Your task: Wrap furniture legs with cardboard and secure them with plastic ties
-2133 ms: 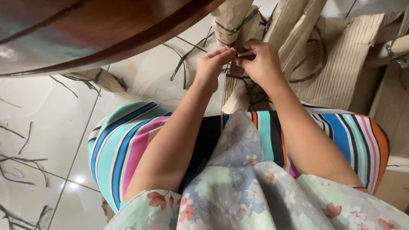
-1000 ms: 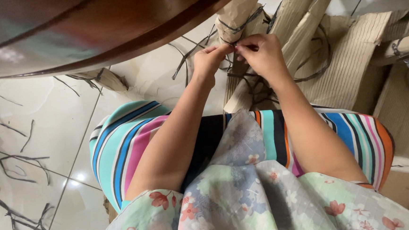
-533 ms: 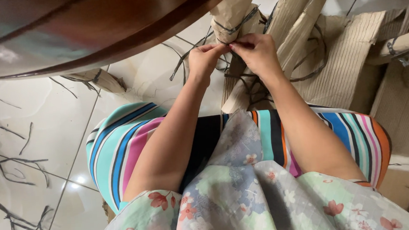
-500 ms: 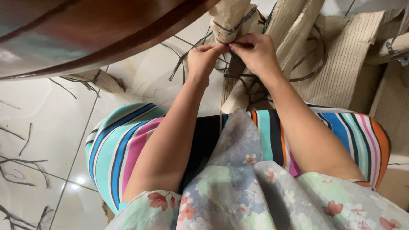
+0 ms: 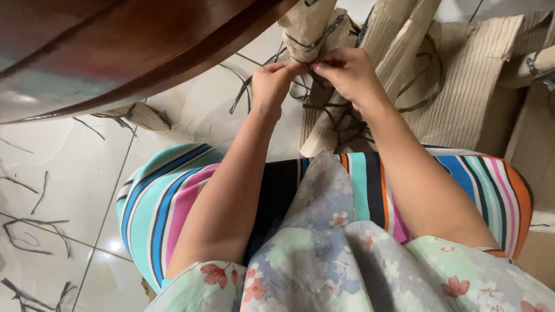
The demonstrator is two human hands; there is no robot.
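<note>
Glossy white floor tiles (image 5: 48, 189) spread under everything, littered with thin dark strips (image 5: 35, 232). Above them, at the upper left, curves the edge of a polished dark wooden worktop (image 5: 91, 52). To the right lie ribbed sheets of brown corrugated cardboard (image 5: 472, 80), some flat, some rolled. The person sits over this, a striped skirt (image 5: 165, 201) across the lap and a pale floral top (image 5: 310, 269) nearest the camera.

Just past the knees stands a bundle of cardboard rolls (image 5: 321, 25), bound by a dark strap (image 5: 312, 44) around its upper part (a second roll leans beside it to the right). Both forearms reach forward to it.

The left hand (image 5: 272, 82) and the right hand (image 5: 348, 74) meet at the bundle, fingertips touching, each pinched narrowly on the dark strap where it crosses the cardboard. Whether a knot sits between the fingers cannot be told; they hide it.

Compared with two seconds ago, the hands have risen a little on the bundle and drawn closer together, and the right hand has turned more over the top of the pinch. That reads as tightening or tying the strap rather than merely holding it, so the binding seems to be in its closing stage, though not visibly finished.
</note>
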